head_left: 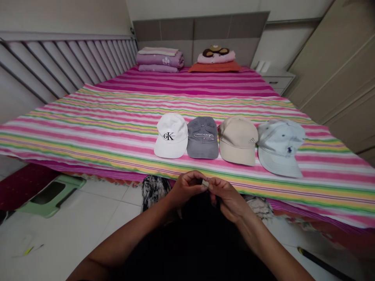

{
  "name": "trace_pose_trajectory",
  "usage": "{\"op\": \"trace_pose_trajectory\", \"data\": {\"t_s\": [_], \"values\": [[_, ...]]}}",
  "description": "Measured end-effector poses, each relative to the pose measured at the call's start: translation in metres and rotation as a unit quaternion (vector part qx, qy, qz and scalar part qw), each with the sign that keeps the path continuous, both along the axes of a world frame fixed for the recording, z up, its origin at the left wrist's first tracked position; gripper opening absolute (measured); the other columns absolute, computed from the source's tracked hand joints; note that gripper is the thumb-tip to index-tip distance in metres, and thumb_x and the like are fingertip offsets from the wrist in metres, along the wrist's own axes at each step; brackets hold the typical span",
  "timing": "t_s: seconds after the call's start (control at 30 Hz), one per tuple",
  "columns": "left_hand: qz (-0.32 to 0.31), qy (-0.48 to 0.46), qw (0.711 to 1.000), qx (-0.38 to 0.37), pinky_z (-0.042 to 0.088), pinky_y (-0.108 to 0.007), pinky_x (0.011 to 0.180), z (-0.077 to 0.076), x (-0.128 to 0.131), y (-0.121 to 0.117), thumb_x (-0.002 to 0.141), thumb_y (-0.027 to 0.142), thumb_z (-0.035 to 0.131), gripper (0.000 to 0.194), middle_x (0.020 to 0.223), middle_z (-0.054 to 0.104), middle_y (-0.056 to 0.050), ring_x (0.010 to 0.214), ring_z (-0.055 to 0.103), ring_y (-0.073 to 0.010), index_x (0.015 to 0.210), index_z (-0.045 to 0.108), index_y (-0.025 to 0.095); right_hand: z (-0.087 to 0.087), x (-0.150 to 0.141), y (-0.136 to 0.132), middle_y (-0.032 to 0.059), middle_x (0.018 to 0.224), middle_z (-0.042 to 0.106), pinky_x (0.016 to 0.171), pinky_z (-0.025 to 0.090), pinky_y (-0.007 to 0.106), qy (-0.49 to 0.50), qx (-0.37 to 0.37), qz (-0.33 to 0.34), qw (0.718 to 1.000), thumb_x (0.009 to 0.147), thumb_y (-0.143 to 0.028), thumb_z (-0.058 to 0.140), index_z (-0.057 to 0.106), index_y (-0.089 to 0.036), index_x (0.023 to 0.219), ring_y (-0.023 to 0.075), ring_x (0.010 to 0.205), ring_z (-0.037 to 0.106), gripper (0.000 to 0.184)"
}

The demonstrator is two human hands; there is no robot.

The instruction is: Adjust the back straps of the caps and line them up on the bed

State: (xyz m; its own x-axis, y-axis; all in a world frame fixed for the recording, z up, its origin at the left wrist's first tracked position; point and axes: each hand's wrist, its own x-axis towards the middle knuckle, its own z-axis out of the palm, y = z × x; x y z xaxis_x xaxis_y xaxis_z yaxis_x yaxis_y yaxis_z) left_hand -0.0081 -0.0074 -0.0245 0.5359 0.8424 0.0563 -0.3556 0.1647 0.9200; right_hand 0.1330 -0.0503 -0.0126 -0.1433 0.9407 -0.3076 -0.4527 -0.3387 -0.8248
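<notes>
Piece [205,183]: one, small, beige, flat-looking; lower centre of the frame, between two hands; material too small to tell.
Left hand [190,185]: fingers curled, thumb and fingertips closed on the piece's left end.
Right hand [225,194]: thumb and forefinger pinched at its right end, the other fingers bent.
State of work: four caps laid out in a row, touching or nearly so, brims toward the wearer; piece in hand, not set down. Anything further cannot be told.
Caps, centre to right: white cap [171,134], rounded crown, dark lettering; grey cap [202,137], washed-looking cloth, script front; beige cap [238,138], smooth, small mark; pale blue cap [279,146], crown creased, dark emblem.
Sheet [96,128]: striped, thin, lightly wrinkled, over the bed.
Upper centre: purple bedding [159,60], folded, soft; headboard [175,31], panelled.
Lower left: stool [47,210], green, plastic-looking.
</notes>
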Motion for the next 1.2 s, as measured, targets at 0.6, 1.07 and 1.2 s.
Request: {"op": "trace_pose_trajectory", "data": {"t_s": [0.6,1.07,1.2], "values": [[0.005,-0.017,0.995,-0.095,0.041,-0.029,0.078,0.001,-0.001,-0.006,0.067,0.024,0.065,0.013,0.085,0.064,-0.005,0.076,0.057,-0.0141,0.07,0.062,0.012,0.011,0.001,-0.01,0.0025,0.072,0.063,0.058,0.044,0.028,-0.526,0.317,-0.062,0.786,0.072,-0.019,0.057,0.058,-0.022,0.079,0.0164,0.063,0.057,0.008],[-0.005,-0.041,0.992,-0.116,0.043,-0.03,0.071,0.009,-0.014,0.009,0.063,0.023,0.063,0.014,0.084,0.066,-0.007,0.078,0.06,-0.0189,0.068,0.053,0.015,0.014,0.005,-0.01,0.0006,0.067,0.061,0.053,0.041,0.025,-0.54,0.293,-0.03,0.788,0.069,-0.02,0.059,0.054,-0.021,0.075,0.0146,0.058,0.055,0.007],[-0.123,0.111,0.986,-0.027,0.04,-0.032,0.08,0.018,-0.018,0.021,0.067,0.035,0.064,0.029,0.088,0.065,-0.007,0.084,0.058,-0.0191,0.088,0.061,0.015,0.014,0.0,-0.007,0.0024,0.071,0.063,0.058,0.042,0.028,-0.533,0.302,-0.002,0.79,0.069,-0.018,0.057,0.055,-0.021,0.076,0.0167,0.063,0.056,0.008]]}}
